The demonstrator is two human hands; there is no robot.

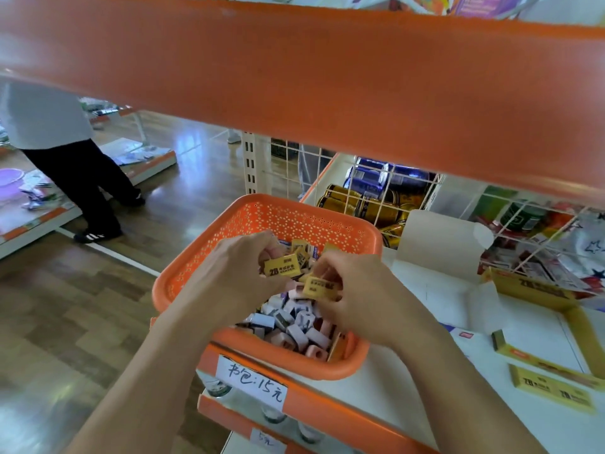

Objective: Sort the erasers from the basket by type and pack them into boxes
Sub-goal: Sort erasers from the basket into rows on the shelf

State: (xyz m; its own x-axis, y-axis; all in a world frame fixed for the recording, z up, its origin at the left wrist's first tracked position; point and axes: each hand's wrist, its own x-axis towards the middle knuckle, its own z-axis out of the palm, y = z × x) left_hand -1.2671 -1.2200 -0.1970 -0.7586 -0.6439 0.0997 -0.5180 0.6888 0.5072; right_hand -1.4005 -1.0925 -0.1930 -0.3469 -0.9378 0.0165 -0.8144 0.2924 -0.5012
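Shop shelf (409, 365), orange basket (288, 208), pastel erasers (304, 326), left hand (235, 273) gripping yellow 2B eraser (282, 266), right hand (360, 299) pinching second yellow eraser (320, 287)

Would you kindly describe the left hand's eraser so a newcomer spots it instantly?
Start at the orange basket. Above it, the left hand pinches a yellow eraser. Unlike the other yellow eraser in the right hand, its face reads 2B.

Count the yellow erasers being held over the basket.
2. The 2B-marked eraser is pinched in the left grip. The second eraser is in the right grip. Both are above the orange basket. More may be hidden behind the fingers.
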